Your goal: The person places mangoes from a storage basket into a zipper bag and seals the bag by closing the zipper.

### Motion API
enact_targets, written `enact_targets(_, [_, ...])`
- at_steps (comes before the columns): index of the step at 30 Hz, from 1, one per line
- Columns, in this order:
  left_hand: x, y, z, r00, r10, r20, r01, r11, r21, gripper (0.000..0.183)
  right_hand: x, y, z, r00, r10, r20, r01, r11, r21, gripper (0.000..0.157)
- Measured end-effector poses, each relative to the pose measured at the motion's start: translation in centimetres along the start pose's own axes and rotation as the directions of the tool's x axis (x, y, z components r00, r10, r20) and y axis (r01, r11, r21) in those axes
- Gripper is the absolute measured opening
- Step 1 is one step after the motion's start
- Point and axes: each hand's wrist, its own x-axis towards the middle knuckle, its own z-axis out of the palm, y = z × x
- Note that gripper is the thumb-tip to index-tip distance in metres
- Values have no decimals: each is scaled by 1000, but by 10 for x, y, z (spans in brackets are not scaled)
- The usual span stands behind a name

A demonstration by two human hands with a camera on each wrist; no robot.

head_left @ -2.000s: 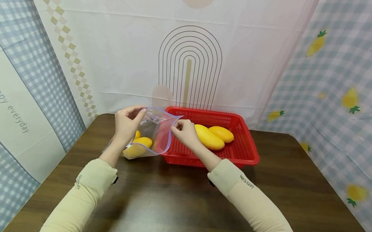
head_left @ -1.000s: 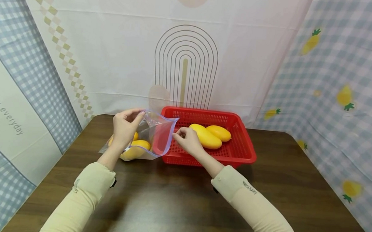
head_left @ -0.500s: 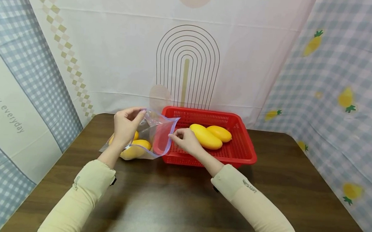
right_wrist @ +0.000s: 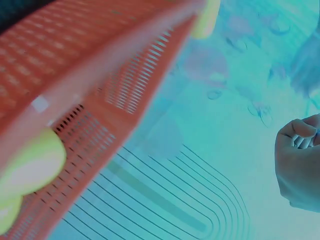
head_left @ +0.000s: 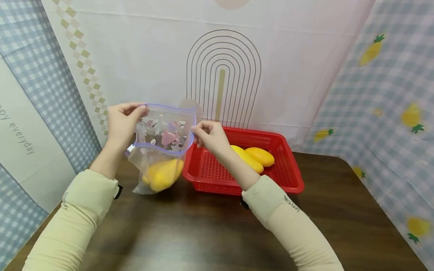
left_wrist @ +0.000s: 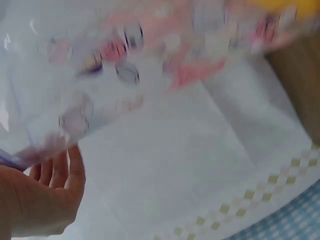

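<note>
A clear zip bag [head_left: 163, 129] with a purple zip edge and printed pictures hangs upright between my hands, its mouth spread apart. Yellow mangoes [head_left: 163, 174] lie at its bottom, partly blurred through the plastic. My left hand [head_left: 123, 122] pinches the left corner of the bag's rim; in the left wrist view that hand [left_wrist: 45, 192] is at the lower left, with the bag above it. My right hand [head_left: 213, 138] pinches the right side of the rim, level with the zip. In the right wrist view, the right hand [right_wrist: 302, 162] shows curled fingers at the edge.
A red plastic basket [head_left: 208, 186] stands just right of the bag, below my right forearm. Two mangoes [head_left: 260, 157] lie in it, one partly behind the forearm. The brown wooden table [head_left: 185, 234] carries everything; a printed cloth [head_left: 287, 74] hangs behind.
Both hands have risen, the left one also going left, and the bag has swung from lying tilted to hanging upright. The mangoes inside have slid together at its bottom. The basket stays put.
</note>
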Motion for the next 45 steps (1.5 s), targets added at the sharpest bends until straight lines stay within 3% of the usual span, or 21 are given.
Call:
enact_targets(2, [6, 9, -7, 999, -45, 4, 45, 998, -40, 16, 4, -8, -3, 999, -41, -20, 41, 999, -19, 21])
enact_targets(5, [11, 21, -17, 996, -85, -13, 83, 994, -73, 27, 10, -16, -7, 989, -143, -49, 131, 974, -186, 21])
enact_targets(9, [14, 31, -23, 996, -93, 8, 92, 992, 84, 18, 15, -19, -10, 975, -208, -79, 158, 899, -409, 21])
enact_targets(12, [17, 33, -26, 997, -76, 3, 74, 977, 199, 10, 16, -15, -8, 976, -198, -92, 130, 865, -485, 22])
enact_targets(16, [23, 29, -28, 997, -40, -58, 56, 955, 291, 24, 19, -5, -2, 985, -166, -48, 110, 816, -567, 20])
enact_targets(21, [26, 14, -21, 992, 56, -113, -3, 906, 423, 22, 20, 10, 9, 996, -89, 10, 75, 771, -633, 17])
enact_targets(24, [21, 2, -13, 989, 102, -109, -39, 879, 474, 20, 18, 20, 12, 999, -41, 18, 42, 749, -661, 19])
enact_targets(29, [6, -14, -3, 988, 152, -35, -118, 873, 473, 19, 10, 33, 11, 998, 59, 35, -21, 747, -665, 21])
enact_targets(34, [-8, -21, 5, 975, 220, 37, -215, 884, 415, 17, 3, 40, 8, 995, 95, 44, -41, 741, -670, 22])
enact_targets(39, [-19, -28, 10, 974, 219, 53, -223, 912, 345, 15, -3, 45, 7, 989, 138, 57, -66, 746, -663, 22])
enact_targets(45, [-31, -33, 15, 973, 214, 90, -230, 940, 252, 12, -10, 52, 3, 991, 124, 53, -58, 749, -659, 28])
